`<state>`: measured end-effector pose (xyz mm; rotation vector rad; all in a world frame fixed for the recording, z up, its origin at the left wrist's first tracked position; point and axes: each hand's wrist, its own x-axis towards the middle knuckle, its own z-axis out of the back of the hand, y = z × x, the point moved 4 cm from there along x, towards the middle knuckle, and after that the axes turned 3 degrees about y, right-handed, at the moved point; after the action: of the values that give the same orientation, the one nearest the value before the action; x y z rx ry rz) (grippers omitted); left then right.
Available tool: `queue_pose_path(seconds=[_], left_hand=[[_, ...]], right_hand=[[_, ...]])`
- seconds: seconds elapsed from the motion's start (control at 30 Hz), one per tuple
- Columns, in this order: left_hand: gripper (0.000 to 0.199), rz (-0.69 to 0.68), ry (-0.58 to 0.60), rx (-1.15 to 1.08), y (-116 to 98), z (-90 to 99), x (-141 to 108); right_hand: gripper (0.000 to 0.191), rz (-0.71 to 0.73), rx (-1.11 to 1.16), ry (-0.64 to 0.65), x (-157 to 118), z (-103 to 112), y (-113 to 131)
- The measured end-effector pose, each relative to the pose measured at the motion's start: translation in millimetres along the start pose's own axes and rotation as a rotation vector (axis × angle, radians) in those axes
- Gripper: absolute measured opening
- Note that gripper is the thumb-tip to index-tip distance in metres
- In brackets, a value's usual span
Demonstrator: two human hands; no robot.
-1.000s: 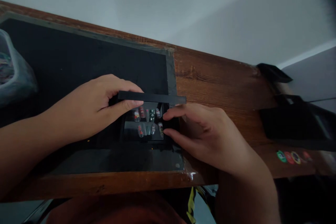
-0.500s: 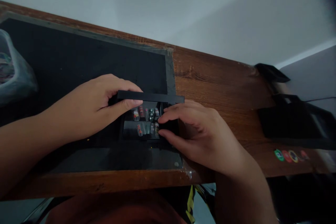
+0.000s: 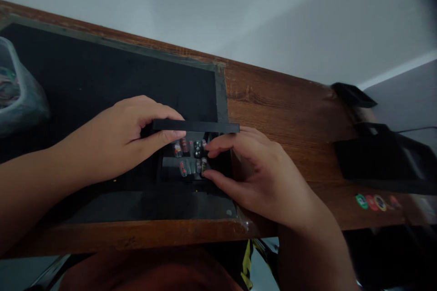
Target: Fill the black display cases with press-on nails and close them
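Observation:
My left hand pinches a black box lid between thumb and fingers, holding it raised on edge. Beneath it lies a black box containing two rows of decorated press-on nails, some clear and some dark with patterns. My right hand reaches in from the right side of the box. Its thumb and index finger are apart, with their tips at the right end of the rows. The thumb tip is close to or touching the end nail of the front row; its other fingers are partly hidden behind the lid.
A translucent plastic container with small contents stands at the left edge. The black mat is taped onto a wooden table. Round coloured stickers and blurred black objects are at the right, and a pale wall rises behind.
My right thumb and index finger have shifted slightly left. The front row of nails has moved a little to the right. My left hand and the lid have barely moved.

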<state>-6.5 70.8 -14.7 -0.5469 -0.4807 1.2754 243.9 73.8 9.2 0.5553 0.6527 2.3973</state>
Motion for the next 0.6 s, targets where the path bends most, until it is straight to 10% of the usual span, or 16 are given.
queue_pose_path(seconds=[0.6], left_hand=[[0.06,0.006,0.05,0.054,0.5,1.3,-1.9]], right_hand=[[0.018,-0.013,0.03,0.032,3.2,-3.5,1.9]])
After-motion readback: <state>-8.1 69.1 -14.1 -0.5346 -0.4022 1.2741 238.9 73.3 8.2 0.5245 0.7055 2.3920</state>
